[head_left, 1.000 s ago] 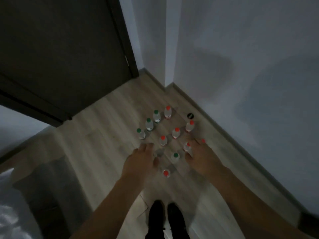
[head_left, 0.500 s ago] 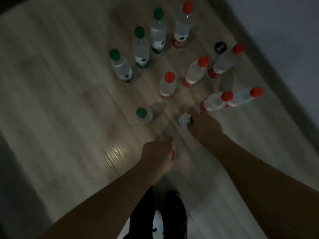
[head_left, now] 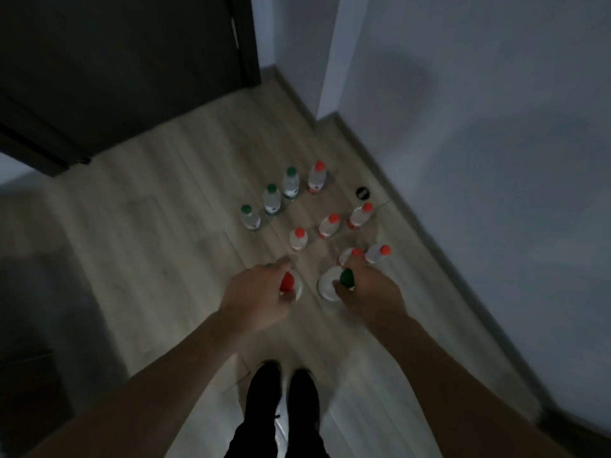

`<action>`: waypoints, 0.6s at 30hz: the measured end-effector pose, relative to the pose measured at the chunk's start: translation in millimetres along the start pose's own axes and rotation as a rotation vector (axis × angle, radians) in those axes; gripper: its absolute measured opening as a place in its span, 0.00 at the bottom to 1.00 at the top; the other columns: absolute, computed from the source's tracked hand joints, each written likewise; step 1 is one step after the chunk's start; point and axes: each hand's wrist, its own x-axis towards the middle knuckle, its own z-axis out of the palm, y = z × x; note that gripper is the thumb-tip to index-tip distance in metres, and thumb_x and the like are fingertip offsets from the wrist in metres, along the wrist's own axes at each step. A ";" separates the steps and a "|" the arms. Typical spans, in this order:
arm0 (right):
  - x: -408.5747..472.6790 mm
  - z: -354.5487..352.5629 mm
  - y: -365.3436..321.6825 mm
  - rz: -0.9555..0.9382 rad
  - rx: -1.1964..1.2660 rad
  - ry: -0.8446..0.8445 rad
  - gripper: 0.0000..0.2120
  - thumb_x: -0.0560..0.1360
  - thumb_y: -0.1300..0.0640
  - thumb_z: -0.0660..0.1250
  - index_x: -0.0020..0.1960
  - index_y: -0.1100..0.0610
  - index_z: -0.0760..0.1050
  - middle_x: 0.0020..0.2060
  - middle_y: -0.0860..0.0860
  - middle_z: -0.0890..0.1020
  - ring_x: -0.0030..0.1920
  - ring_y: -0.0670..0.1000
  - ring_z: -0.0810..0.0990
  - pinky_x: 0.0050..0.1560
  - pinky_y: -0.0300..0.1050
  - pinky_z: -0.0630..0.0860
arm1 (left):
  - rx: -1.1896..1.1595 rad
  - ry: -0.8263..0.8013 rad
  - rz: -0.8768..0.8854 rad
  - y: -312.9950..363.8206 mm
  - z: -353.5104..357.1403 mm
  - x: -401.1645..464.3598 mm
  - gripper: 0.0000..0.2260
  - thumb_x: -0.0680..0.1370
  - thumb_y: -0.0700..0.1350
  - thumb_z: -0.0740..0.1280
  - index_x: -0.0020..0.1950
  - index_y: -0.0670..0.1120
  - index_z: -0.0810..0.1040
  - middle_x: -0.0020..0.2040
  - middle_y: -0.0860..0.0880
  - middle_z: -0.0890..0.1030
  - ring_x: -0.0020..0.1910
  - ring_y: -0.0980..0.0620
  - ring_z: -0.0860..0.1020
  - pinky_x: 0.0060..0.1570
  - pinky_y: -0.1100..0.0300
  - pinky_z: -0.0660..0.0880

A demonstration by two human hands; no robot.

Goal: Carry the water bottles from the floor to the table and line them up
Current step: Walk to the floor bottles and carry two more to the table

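Observation:
Several small clear water bottles with red or green caps stand on the wooden floor. My left hand (head_left: 256, 294) is closed around the neck of a red-capped bottle (head_left: 287, 281). My right hand (head_left: 368, 290) grips a green-capped bottle (head_left: 330, 282) by its neck. Both held bottles hang just above the floor in front of my feet. Beyond them stand a red-capped bottle (head_left: 298, 239), two more red-capped ones (head_left: 329, 225) (head_left: 360, 215), a far row with green caps (head_left: 250, 217) (head_left: 271, 200) (head_left: 291, 182) and a red cap (head_left: 317, 176). Two red-capped bottles (head_left: 377, 253) lean behind my right hand.
A small black round disc (head_left: 362, 192) lies on the floor near the wall corner. A dark door (head_left: 132, 61) fills the upper left, white walls (head_left: 479, 127) the right. My black shoes (head_left: 284, 385) are at the bottom centre. The table is out of view.
My head has risen, so the view widened back from the floor. Both hands closed on bottle necks and lifted the red-capped and green-capped bottles off the floor.

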 end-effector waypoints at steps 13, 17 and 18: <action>-224.5 -255.1 -143.7 -0.060 0.096 0.398 0.11 0.73 0.45 0.66 0.50 0.50 0.73 0.36 0.47 0.79 0.38 0.51 0.80 0.36 0.42 0.74 | -0.141 0.584 0.080 161.4 -303.8 -176.2 0.10 0.73 0.56 0.71 0.45 0.55 0.72 0.30 0.58 0.73 0.29 0.64 0.70 0.29 0.67 0.64; -246.4 -268.8 -150.6 0.021 0.221 0.501 0.10 0.72 0.47 0.67 0.48 0.51 0.76 0.36 0.49 0.80 0.36 0.50 0.80 0.37 0.48 0.80 | -0.157 0.606 0.135 181.1 -323.1 -188.7 0.10 0.74 0.55 0.71 0.47 0.53 0.75 0.34 0.55 0.77 0.32 0.59 0.75 0.31 0.62 0.72; -250.7 -268.8 -150.4 0.042 0.264 0.524 0.09 0.71 0.47 0.68 0.47 0.51 0.76 0.35 0.48 0.80 0.35 0.50 0.80 0.37 0.48 0.80 | -0.161 0.586 0.146 184.9 -323.2 -189.5 0.10 0.74 0.55 0.71 0.47 0.52 0.76 0.35 0.55 0.78 0.34 0.56 0.77 0.33 0.60 0.74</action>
